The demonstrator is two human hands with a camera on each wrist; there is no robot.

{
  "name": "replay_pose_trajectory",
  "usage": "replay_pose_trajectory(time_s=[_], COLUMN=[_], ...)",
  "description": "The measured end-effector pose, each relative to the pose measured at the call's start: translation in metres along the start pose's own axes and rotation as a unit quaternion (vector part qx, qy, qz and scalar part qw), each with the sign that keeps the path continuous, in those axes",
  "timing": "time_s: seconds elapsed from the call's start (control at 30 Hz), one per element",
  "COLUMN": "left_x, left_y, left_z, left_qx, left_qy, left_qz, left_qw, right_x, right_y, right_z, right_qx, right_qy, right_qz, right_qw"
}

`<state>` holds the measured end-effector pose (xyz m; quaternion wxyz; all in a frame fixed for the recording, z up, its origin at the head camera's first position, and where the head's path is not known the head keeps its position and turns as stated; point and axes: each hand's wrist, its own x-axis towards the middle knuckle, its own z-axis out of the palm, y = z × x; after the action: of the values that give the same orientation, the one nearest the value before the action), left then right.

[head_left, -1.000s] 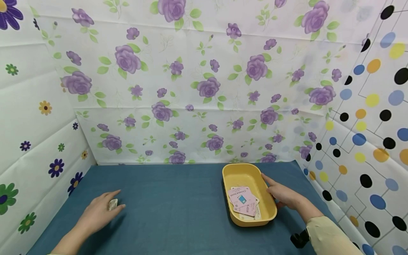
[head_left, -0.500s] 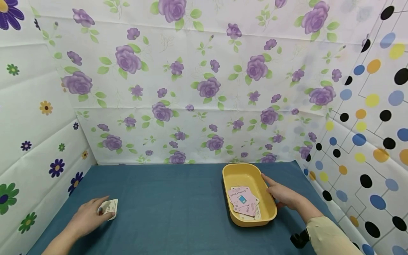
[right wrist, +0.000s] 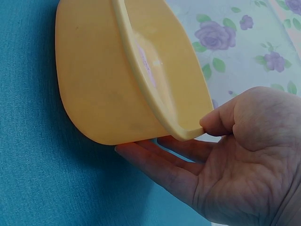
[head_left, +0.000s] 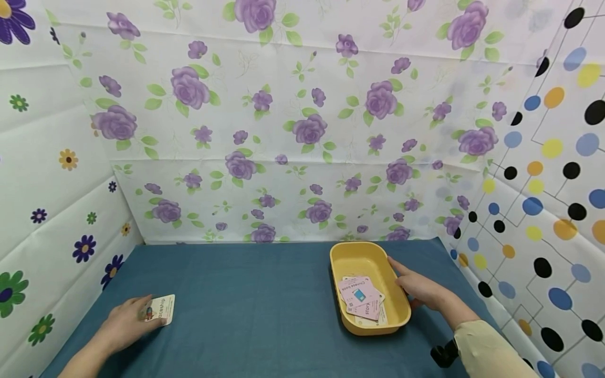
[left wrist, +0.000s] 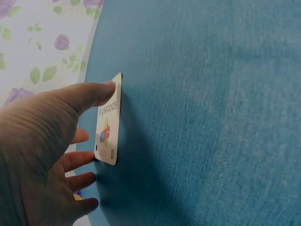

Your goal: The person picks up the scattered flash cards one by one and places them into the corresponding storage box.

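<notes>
My left hand (head_left: 124,324) is at the left of the blue-covered table, low over the cloth. Its straight thumb touches one edge of a small white picture card (left wrist: 107,123) reading "spaceship", face up. The other fingers spread near the card's opposite edge, partly hidden in the head view. My right hand (head_left: 422,287) grips the right side of a yellow plastic bin (right wrist: 96,70), thumb on the rim and fingers against the outer wall. Several pink and white cards (head_left: 360,296) lie overlapping inside the bin; the top one reads "Chinese book".
Blue cloth (head_left: 255,304) covers the table between the two hands. A flowered sheet (head_left: 283,131) hangs behind it, and a dotted sheet (head_left: 543,210) closes off the right side. A black device (head_left: 444,354) sits under the right wrist.
My left hand has shifted left and down. The card in it has turned from a tilted pose to lying flat, showing more of its face. The right hand and bin have stayed still.
</notes>
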<state>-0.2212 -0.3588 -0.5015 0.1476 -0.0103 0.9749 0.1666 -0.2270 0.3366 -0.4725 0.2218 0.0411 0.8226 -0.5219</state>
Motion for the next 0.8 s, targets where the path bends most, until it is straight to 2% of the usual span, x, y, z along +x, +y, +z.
replay_pose_trajectory(time_s=[0.33,0.8], left_x=[0.001,0.002], left_y=[-0.004,-0.011], left_z=[-0.001,0.000], left_qx=[0.009,0.020], left_qy=[0.001,0.012], left_qz=[-0.004,0.009], left_qw=[0.9999,0.9997], right_x=[0.000,0.000], right_y=[-0.001,0.000], right_z=[0.000,-0.001], right_qx=[-0.002,-0.004], right_qy=[0.000,-0.002], right_qz=[0.000,-0.007], right_qw=[1.000,1.000])
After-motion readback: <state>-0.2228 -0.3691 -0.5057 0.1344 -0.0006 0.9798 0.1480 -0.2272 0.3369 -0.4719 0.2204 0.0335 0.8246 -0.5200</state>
